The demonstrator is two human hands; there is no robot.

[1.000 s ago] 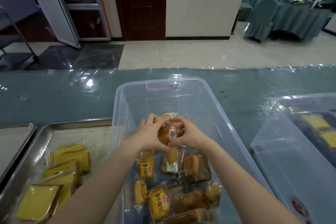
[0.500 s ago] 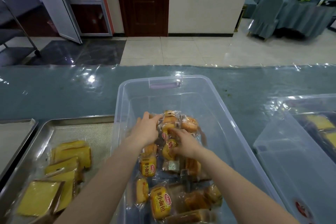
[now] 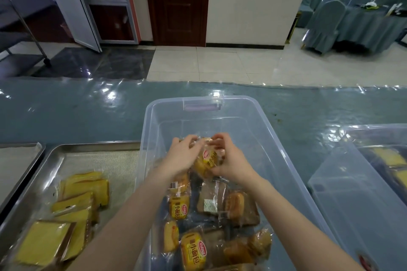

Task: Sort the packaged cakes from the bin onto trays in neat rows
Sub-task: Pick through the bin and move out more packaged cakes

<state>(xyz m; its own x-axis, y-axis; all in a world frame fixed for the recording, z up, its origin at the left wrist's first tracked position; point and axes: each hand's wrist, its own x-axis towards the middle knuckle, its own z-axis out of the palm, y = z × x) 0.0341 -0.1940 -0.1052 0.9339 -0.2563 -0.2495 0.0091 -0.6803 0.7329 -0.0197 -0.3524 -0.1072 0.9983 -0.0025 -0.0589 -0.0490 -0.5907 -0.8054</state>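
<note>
Head view: both forearms reach into the clear bin (image 3: pixel 220 121), which sits on the blue-covered table (image 3: pixel 77 112) at 6 o'clock of the frame.
Left hand (image 3: pixel 182 156): fingers curled over the left side of the held cake pack (image 3: pixel 208 158), grasping it.
Right hand (image 3: pixel 231 160): fingers and thumb curled round the pack's right side, grasping it too.
Held cake pack: yellow label facing up, tilted, raised above the heap near the bin's middle. I cannot tell whether a second pack is gathered behind it.
Loose packs (image 3: pixel 179 207): piled unevenly in the near half of the bin, toward 6 o'clock from the hands.
Tray (image 3: pixel 92 145): at 8 o'clock, just beside the bin's left wall.
Yellow slice cakes (image 3: pixel 88 189): overlapping in the tray's near-left part, with liner showing beyond them.
Second tray (image 3: pixel 19 160): at 9 o'clock, only a corner visible.
Second bin (image 3: pixel 352 193): at 4 o'clock, well apart from the hands.
Step in hand: judged as the pick-up, the pack secured but not yet out of the bin.
Next move: probably a lift over the left wall toward 8 o'clock, then laying the pack flat and squared in a row apart from the slices. The slippery wrapper calls for a firm two-sided hold.
</note>
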